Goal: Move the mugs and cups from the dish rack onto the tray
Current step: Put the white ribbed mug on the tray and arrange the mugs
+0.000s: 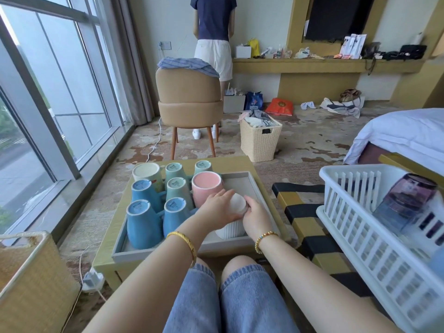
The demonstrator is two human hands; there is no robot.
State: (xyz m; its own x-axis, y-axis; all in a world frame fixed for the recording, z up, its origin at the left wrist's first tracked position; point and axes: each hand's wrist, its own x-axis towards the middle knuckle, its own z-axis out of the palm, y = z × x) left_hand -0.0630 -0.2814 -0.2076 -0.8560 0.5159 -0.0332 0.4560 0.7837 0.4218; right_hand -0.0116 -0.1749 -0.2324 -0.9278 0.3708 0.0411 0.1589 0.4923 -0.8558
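I count eight cups upside down on the tray (252,186): three blue (141,222), three green (179,191), one cream (146,173) and one pink (206,188). A ninth, the white cup (236,204), sits in the tray's near right part between my hands, just beside the pink one. The tray lies on the counter (105,241).

In the rack (360,227) at my right I see one purple glass (406,200) lying tilted — a bluish shape at the frame's right edge is cut off and I cannot tell what it is. The rack itself runs out of frame at the right and bottom.

The white cup is half hidden — my fingers cover its sides, and a ribbed white form (230,228) below my wrists may be its lower body or a second cup; I cannot tell which.

My left hand (216,205) curls round the cup's left side; my right hand (255,218) wraps its right side. Both are grasping it.
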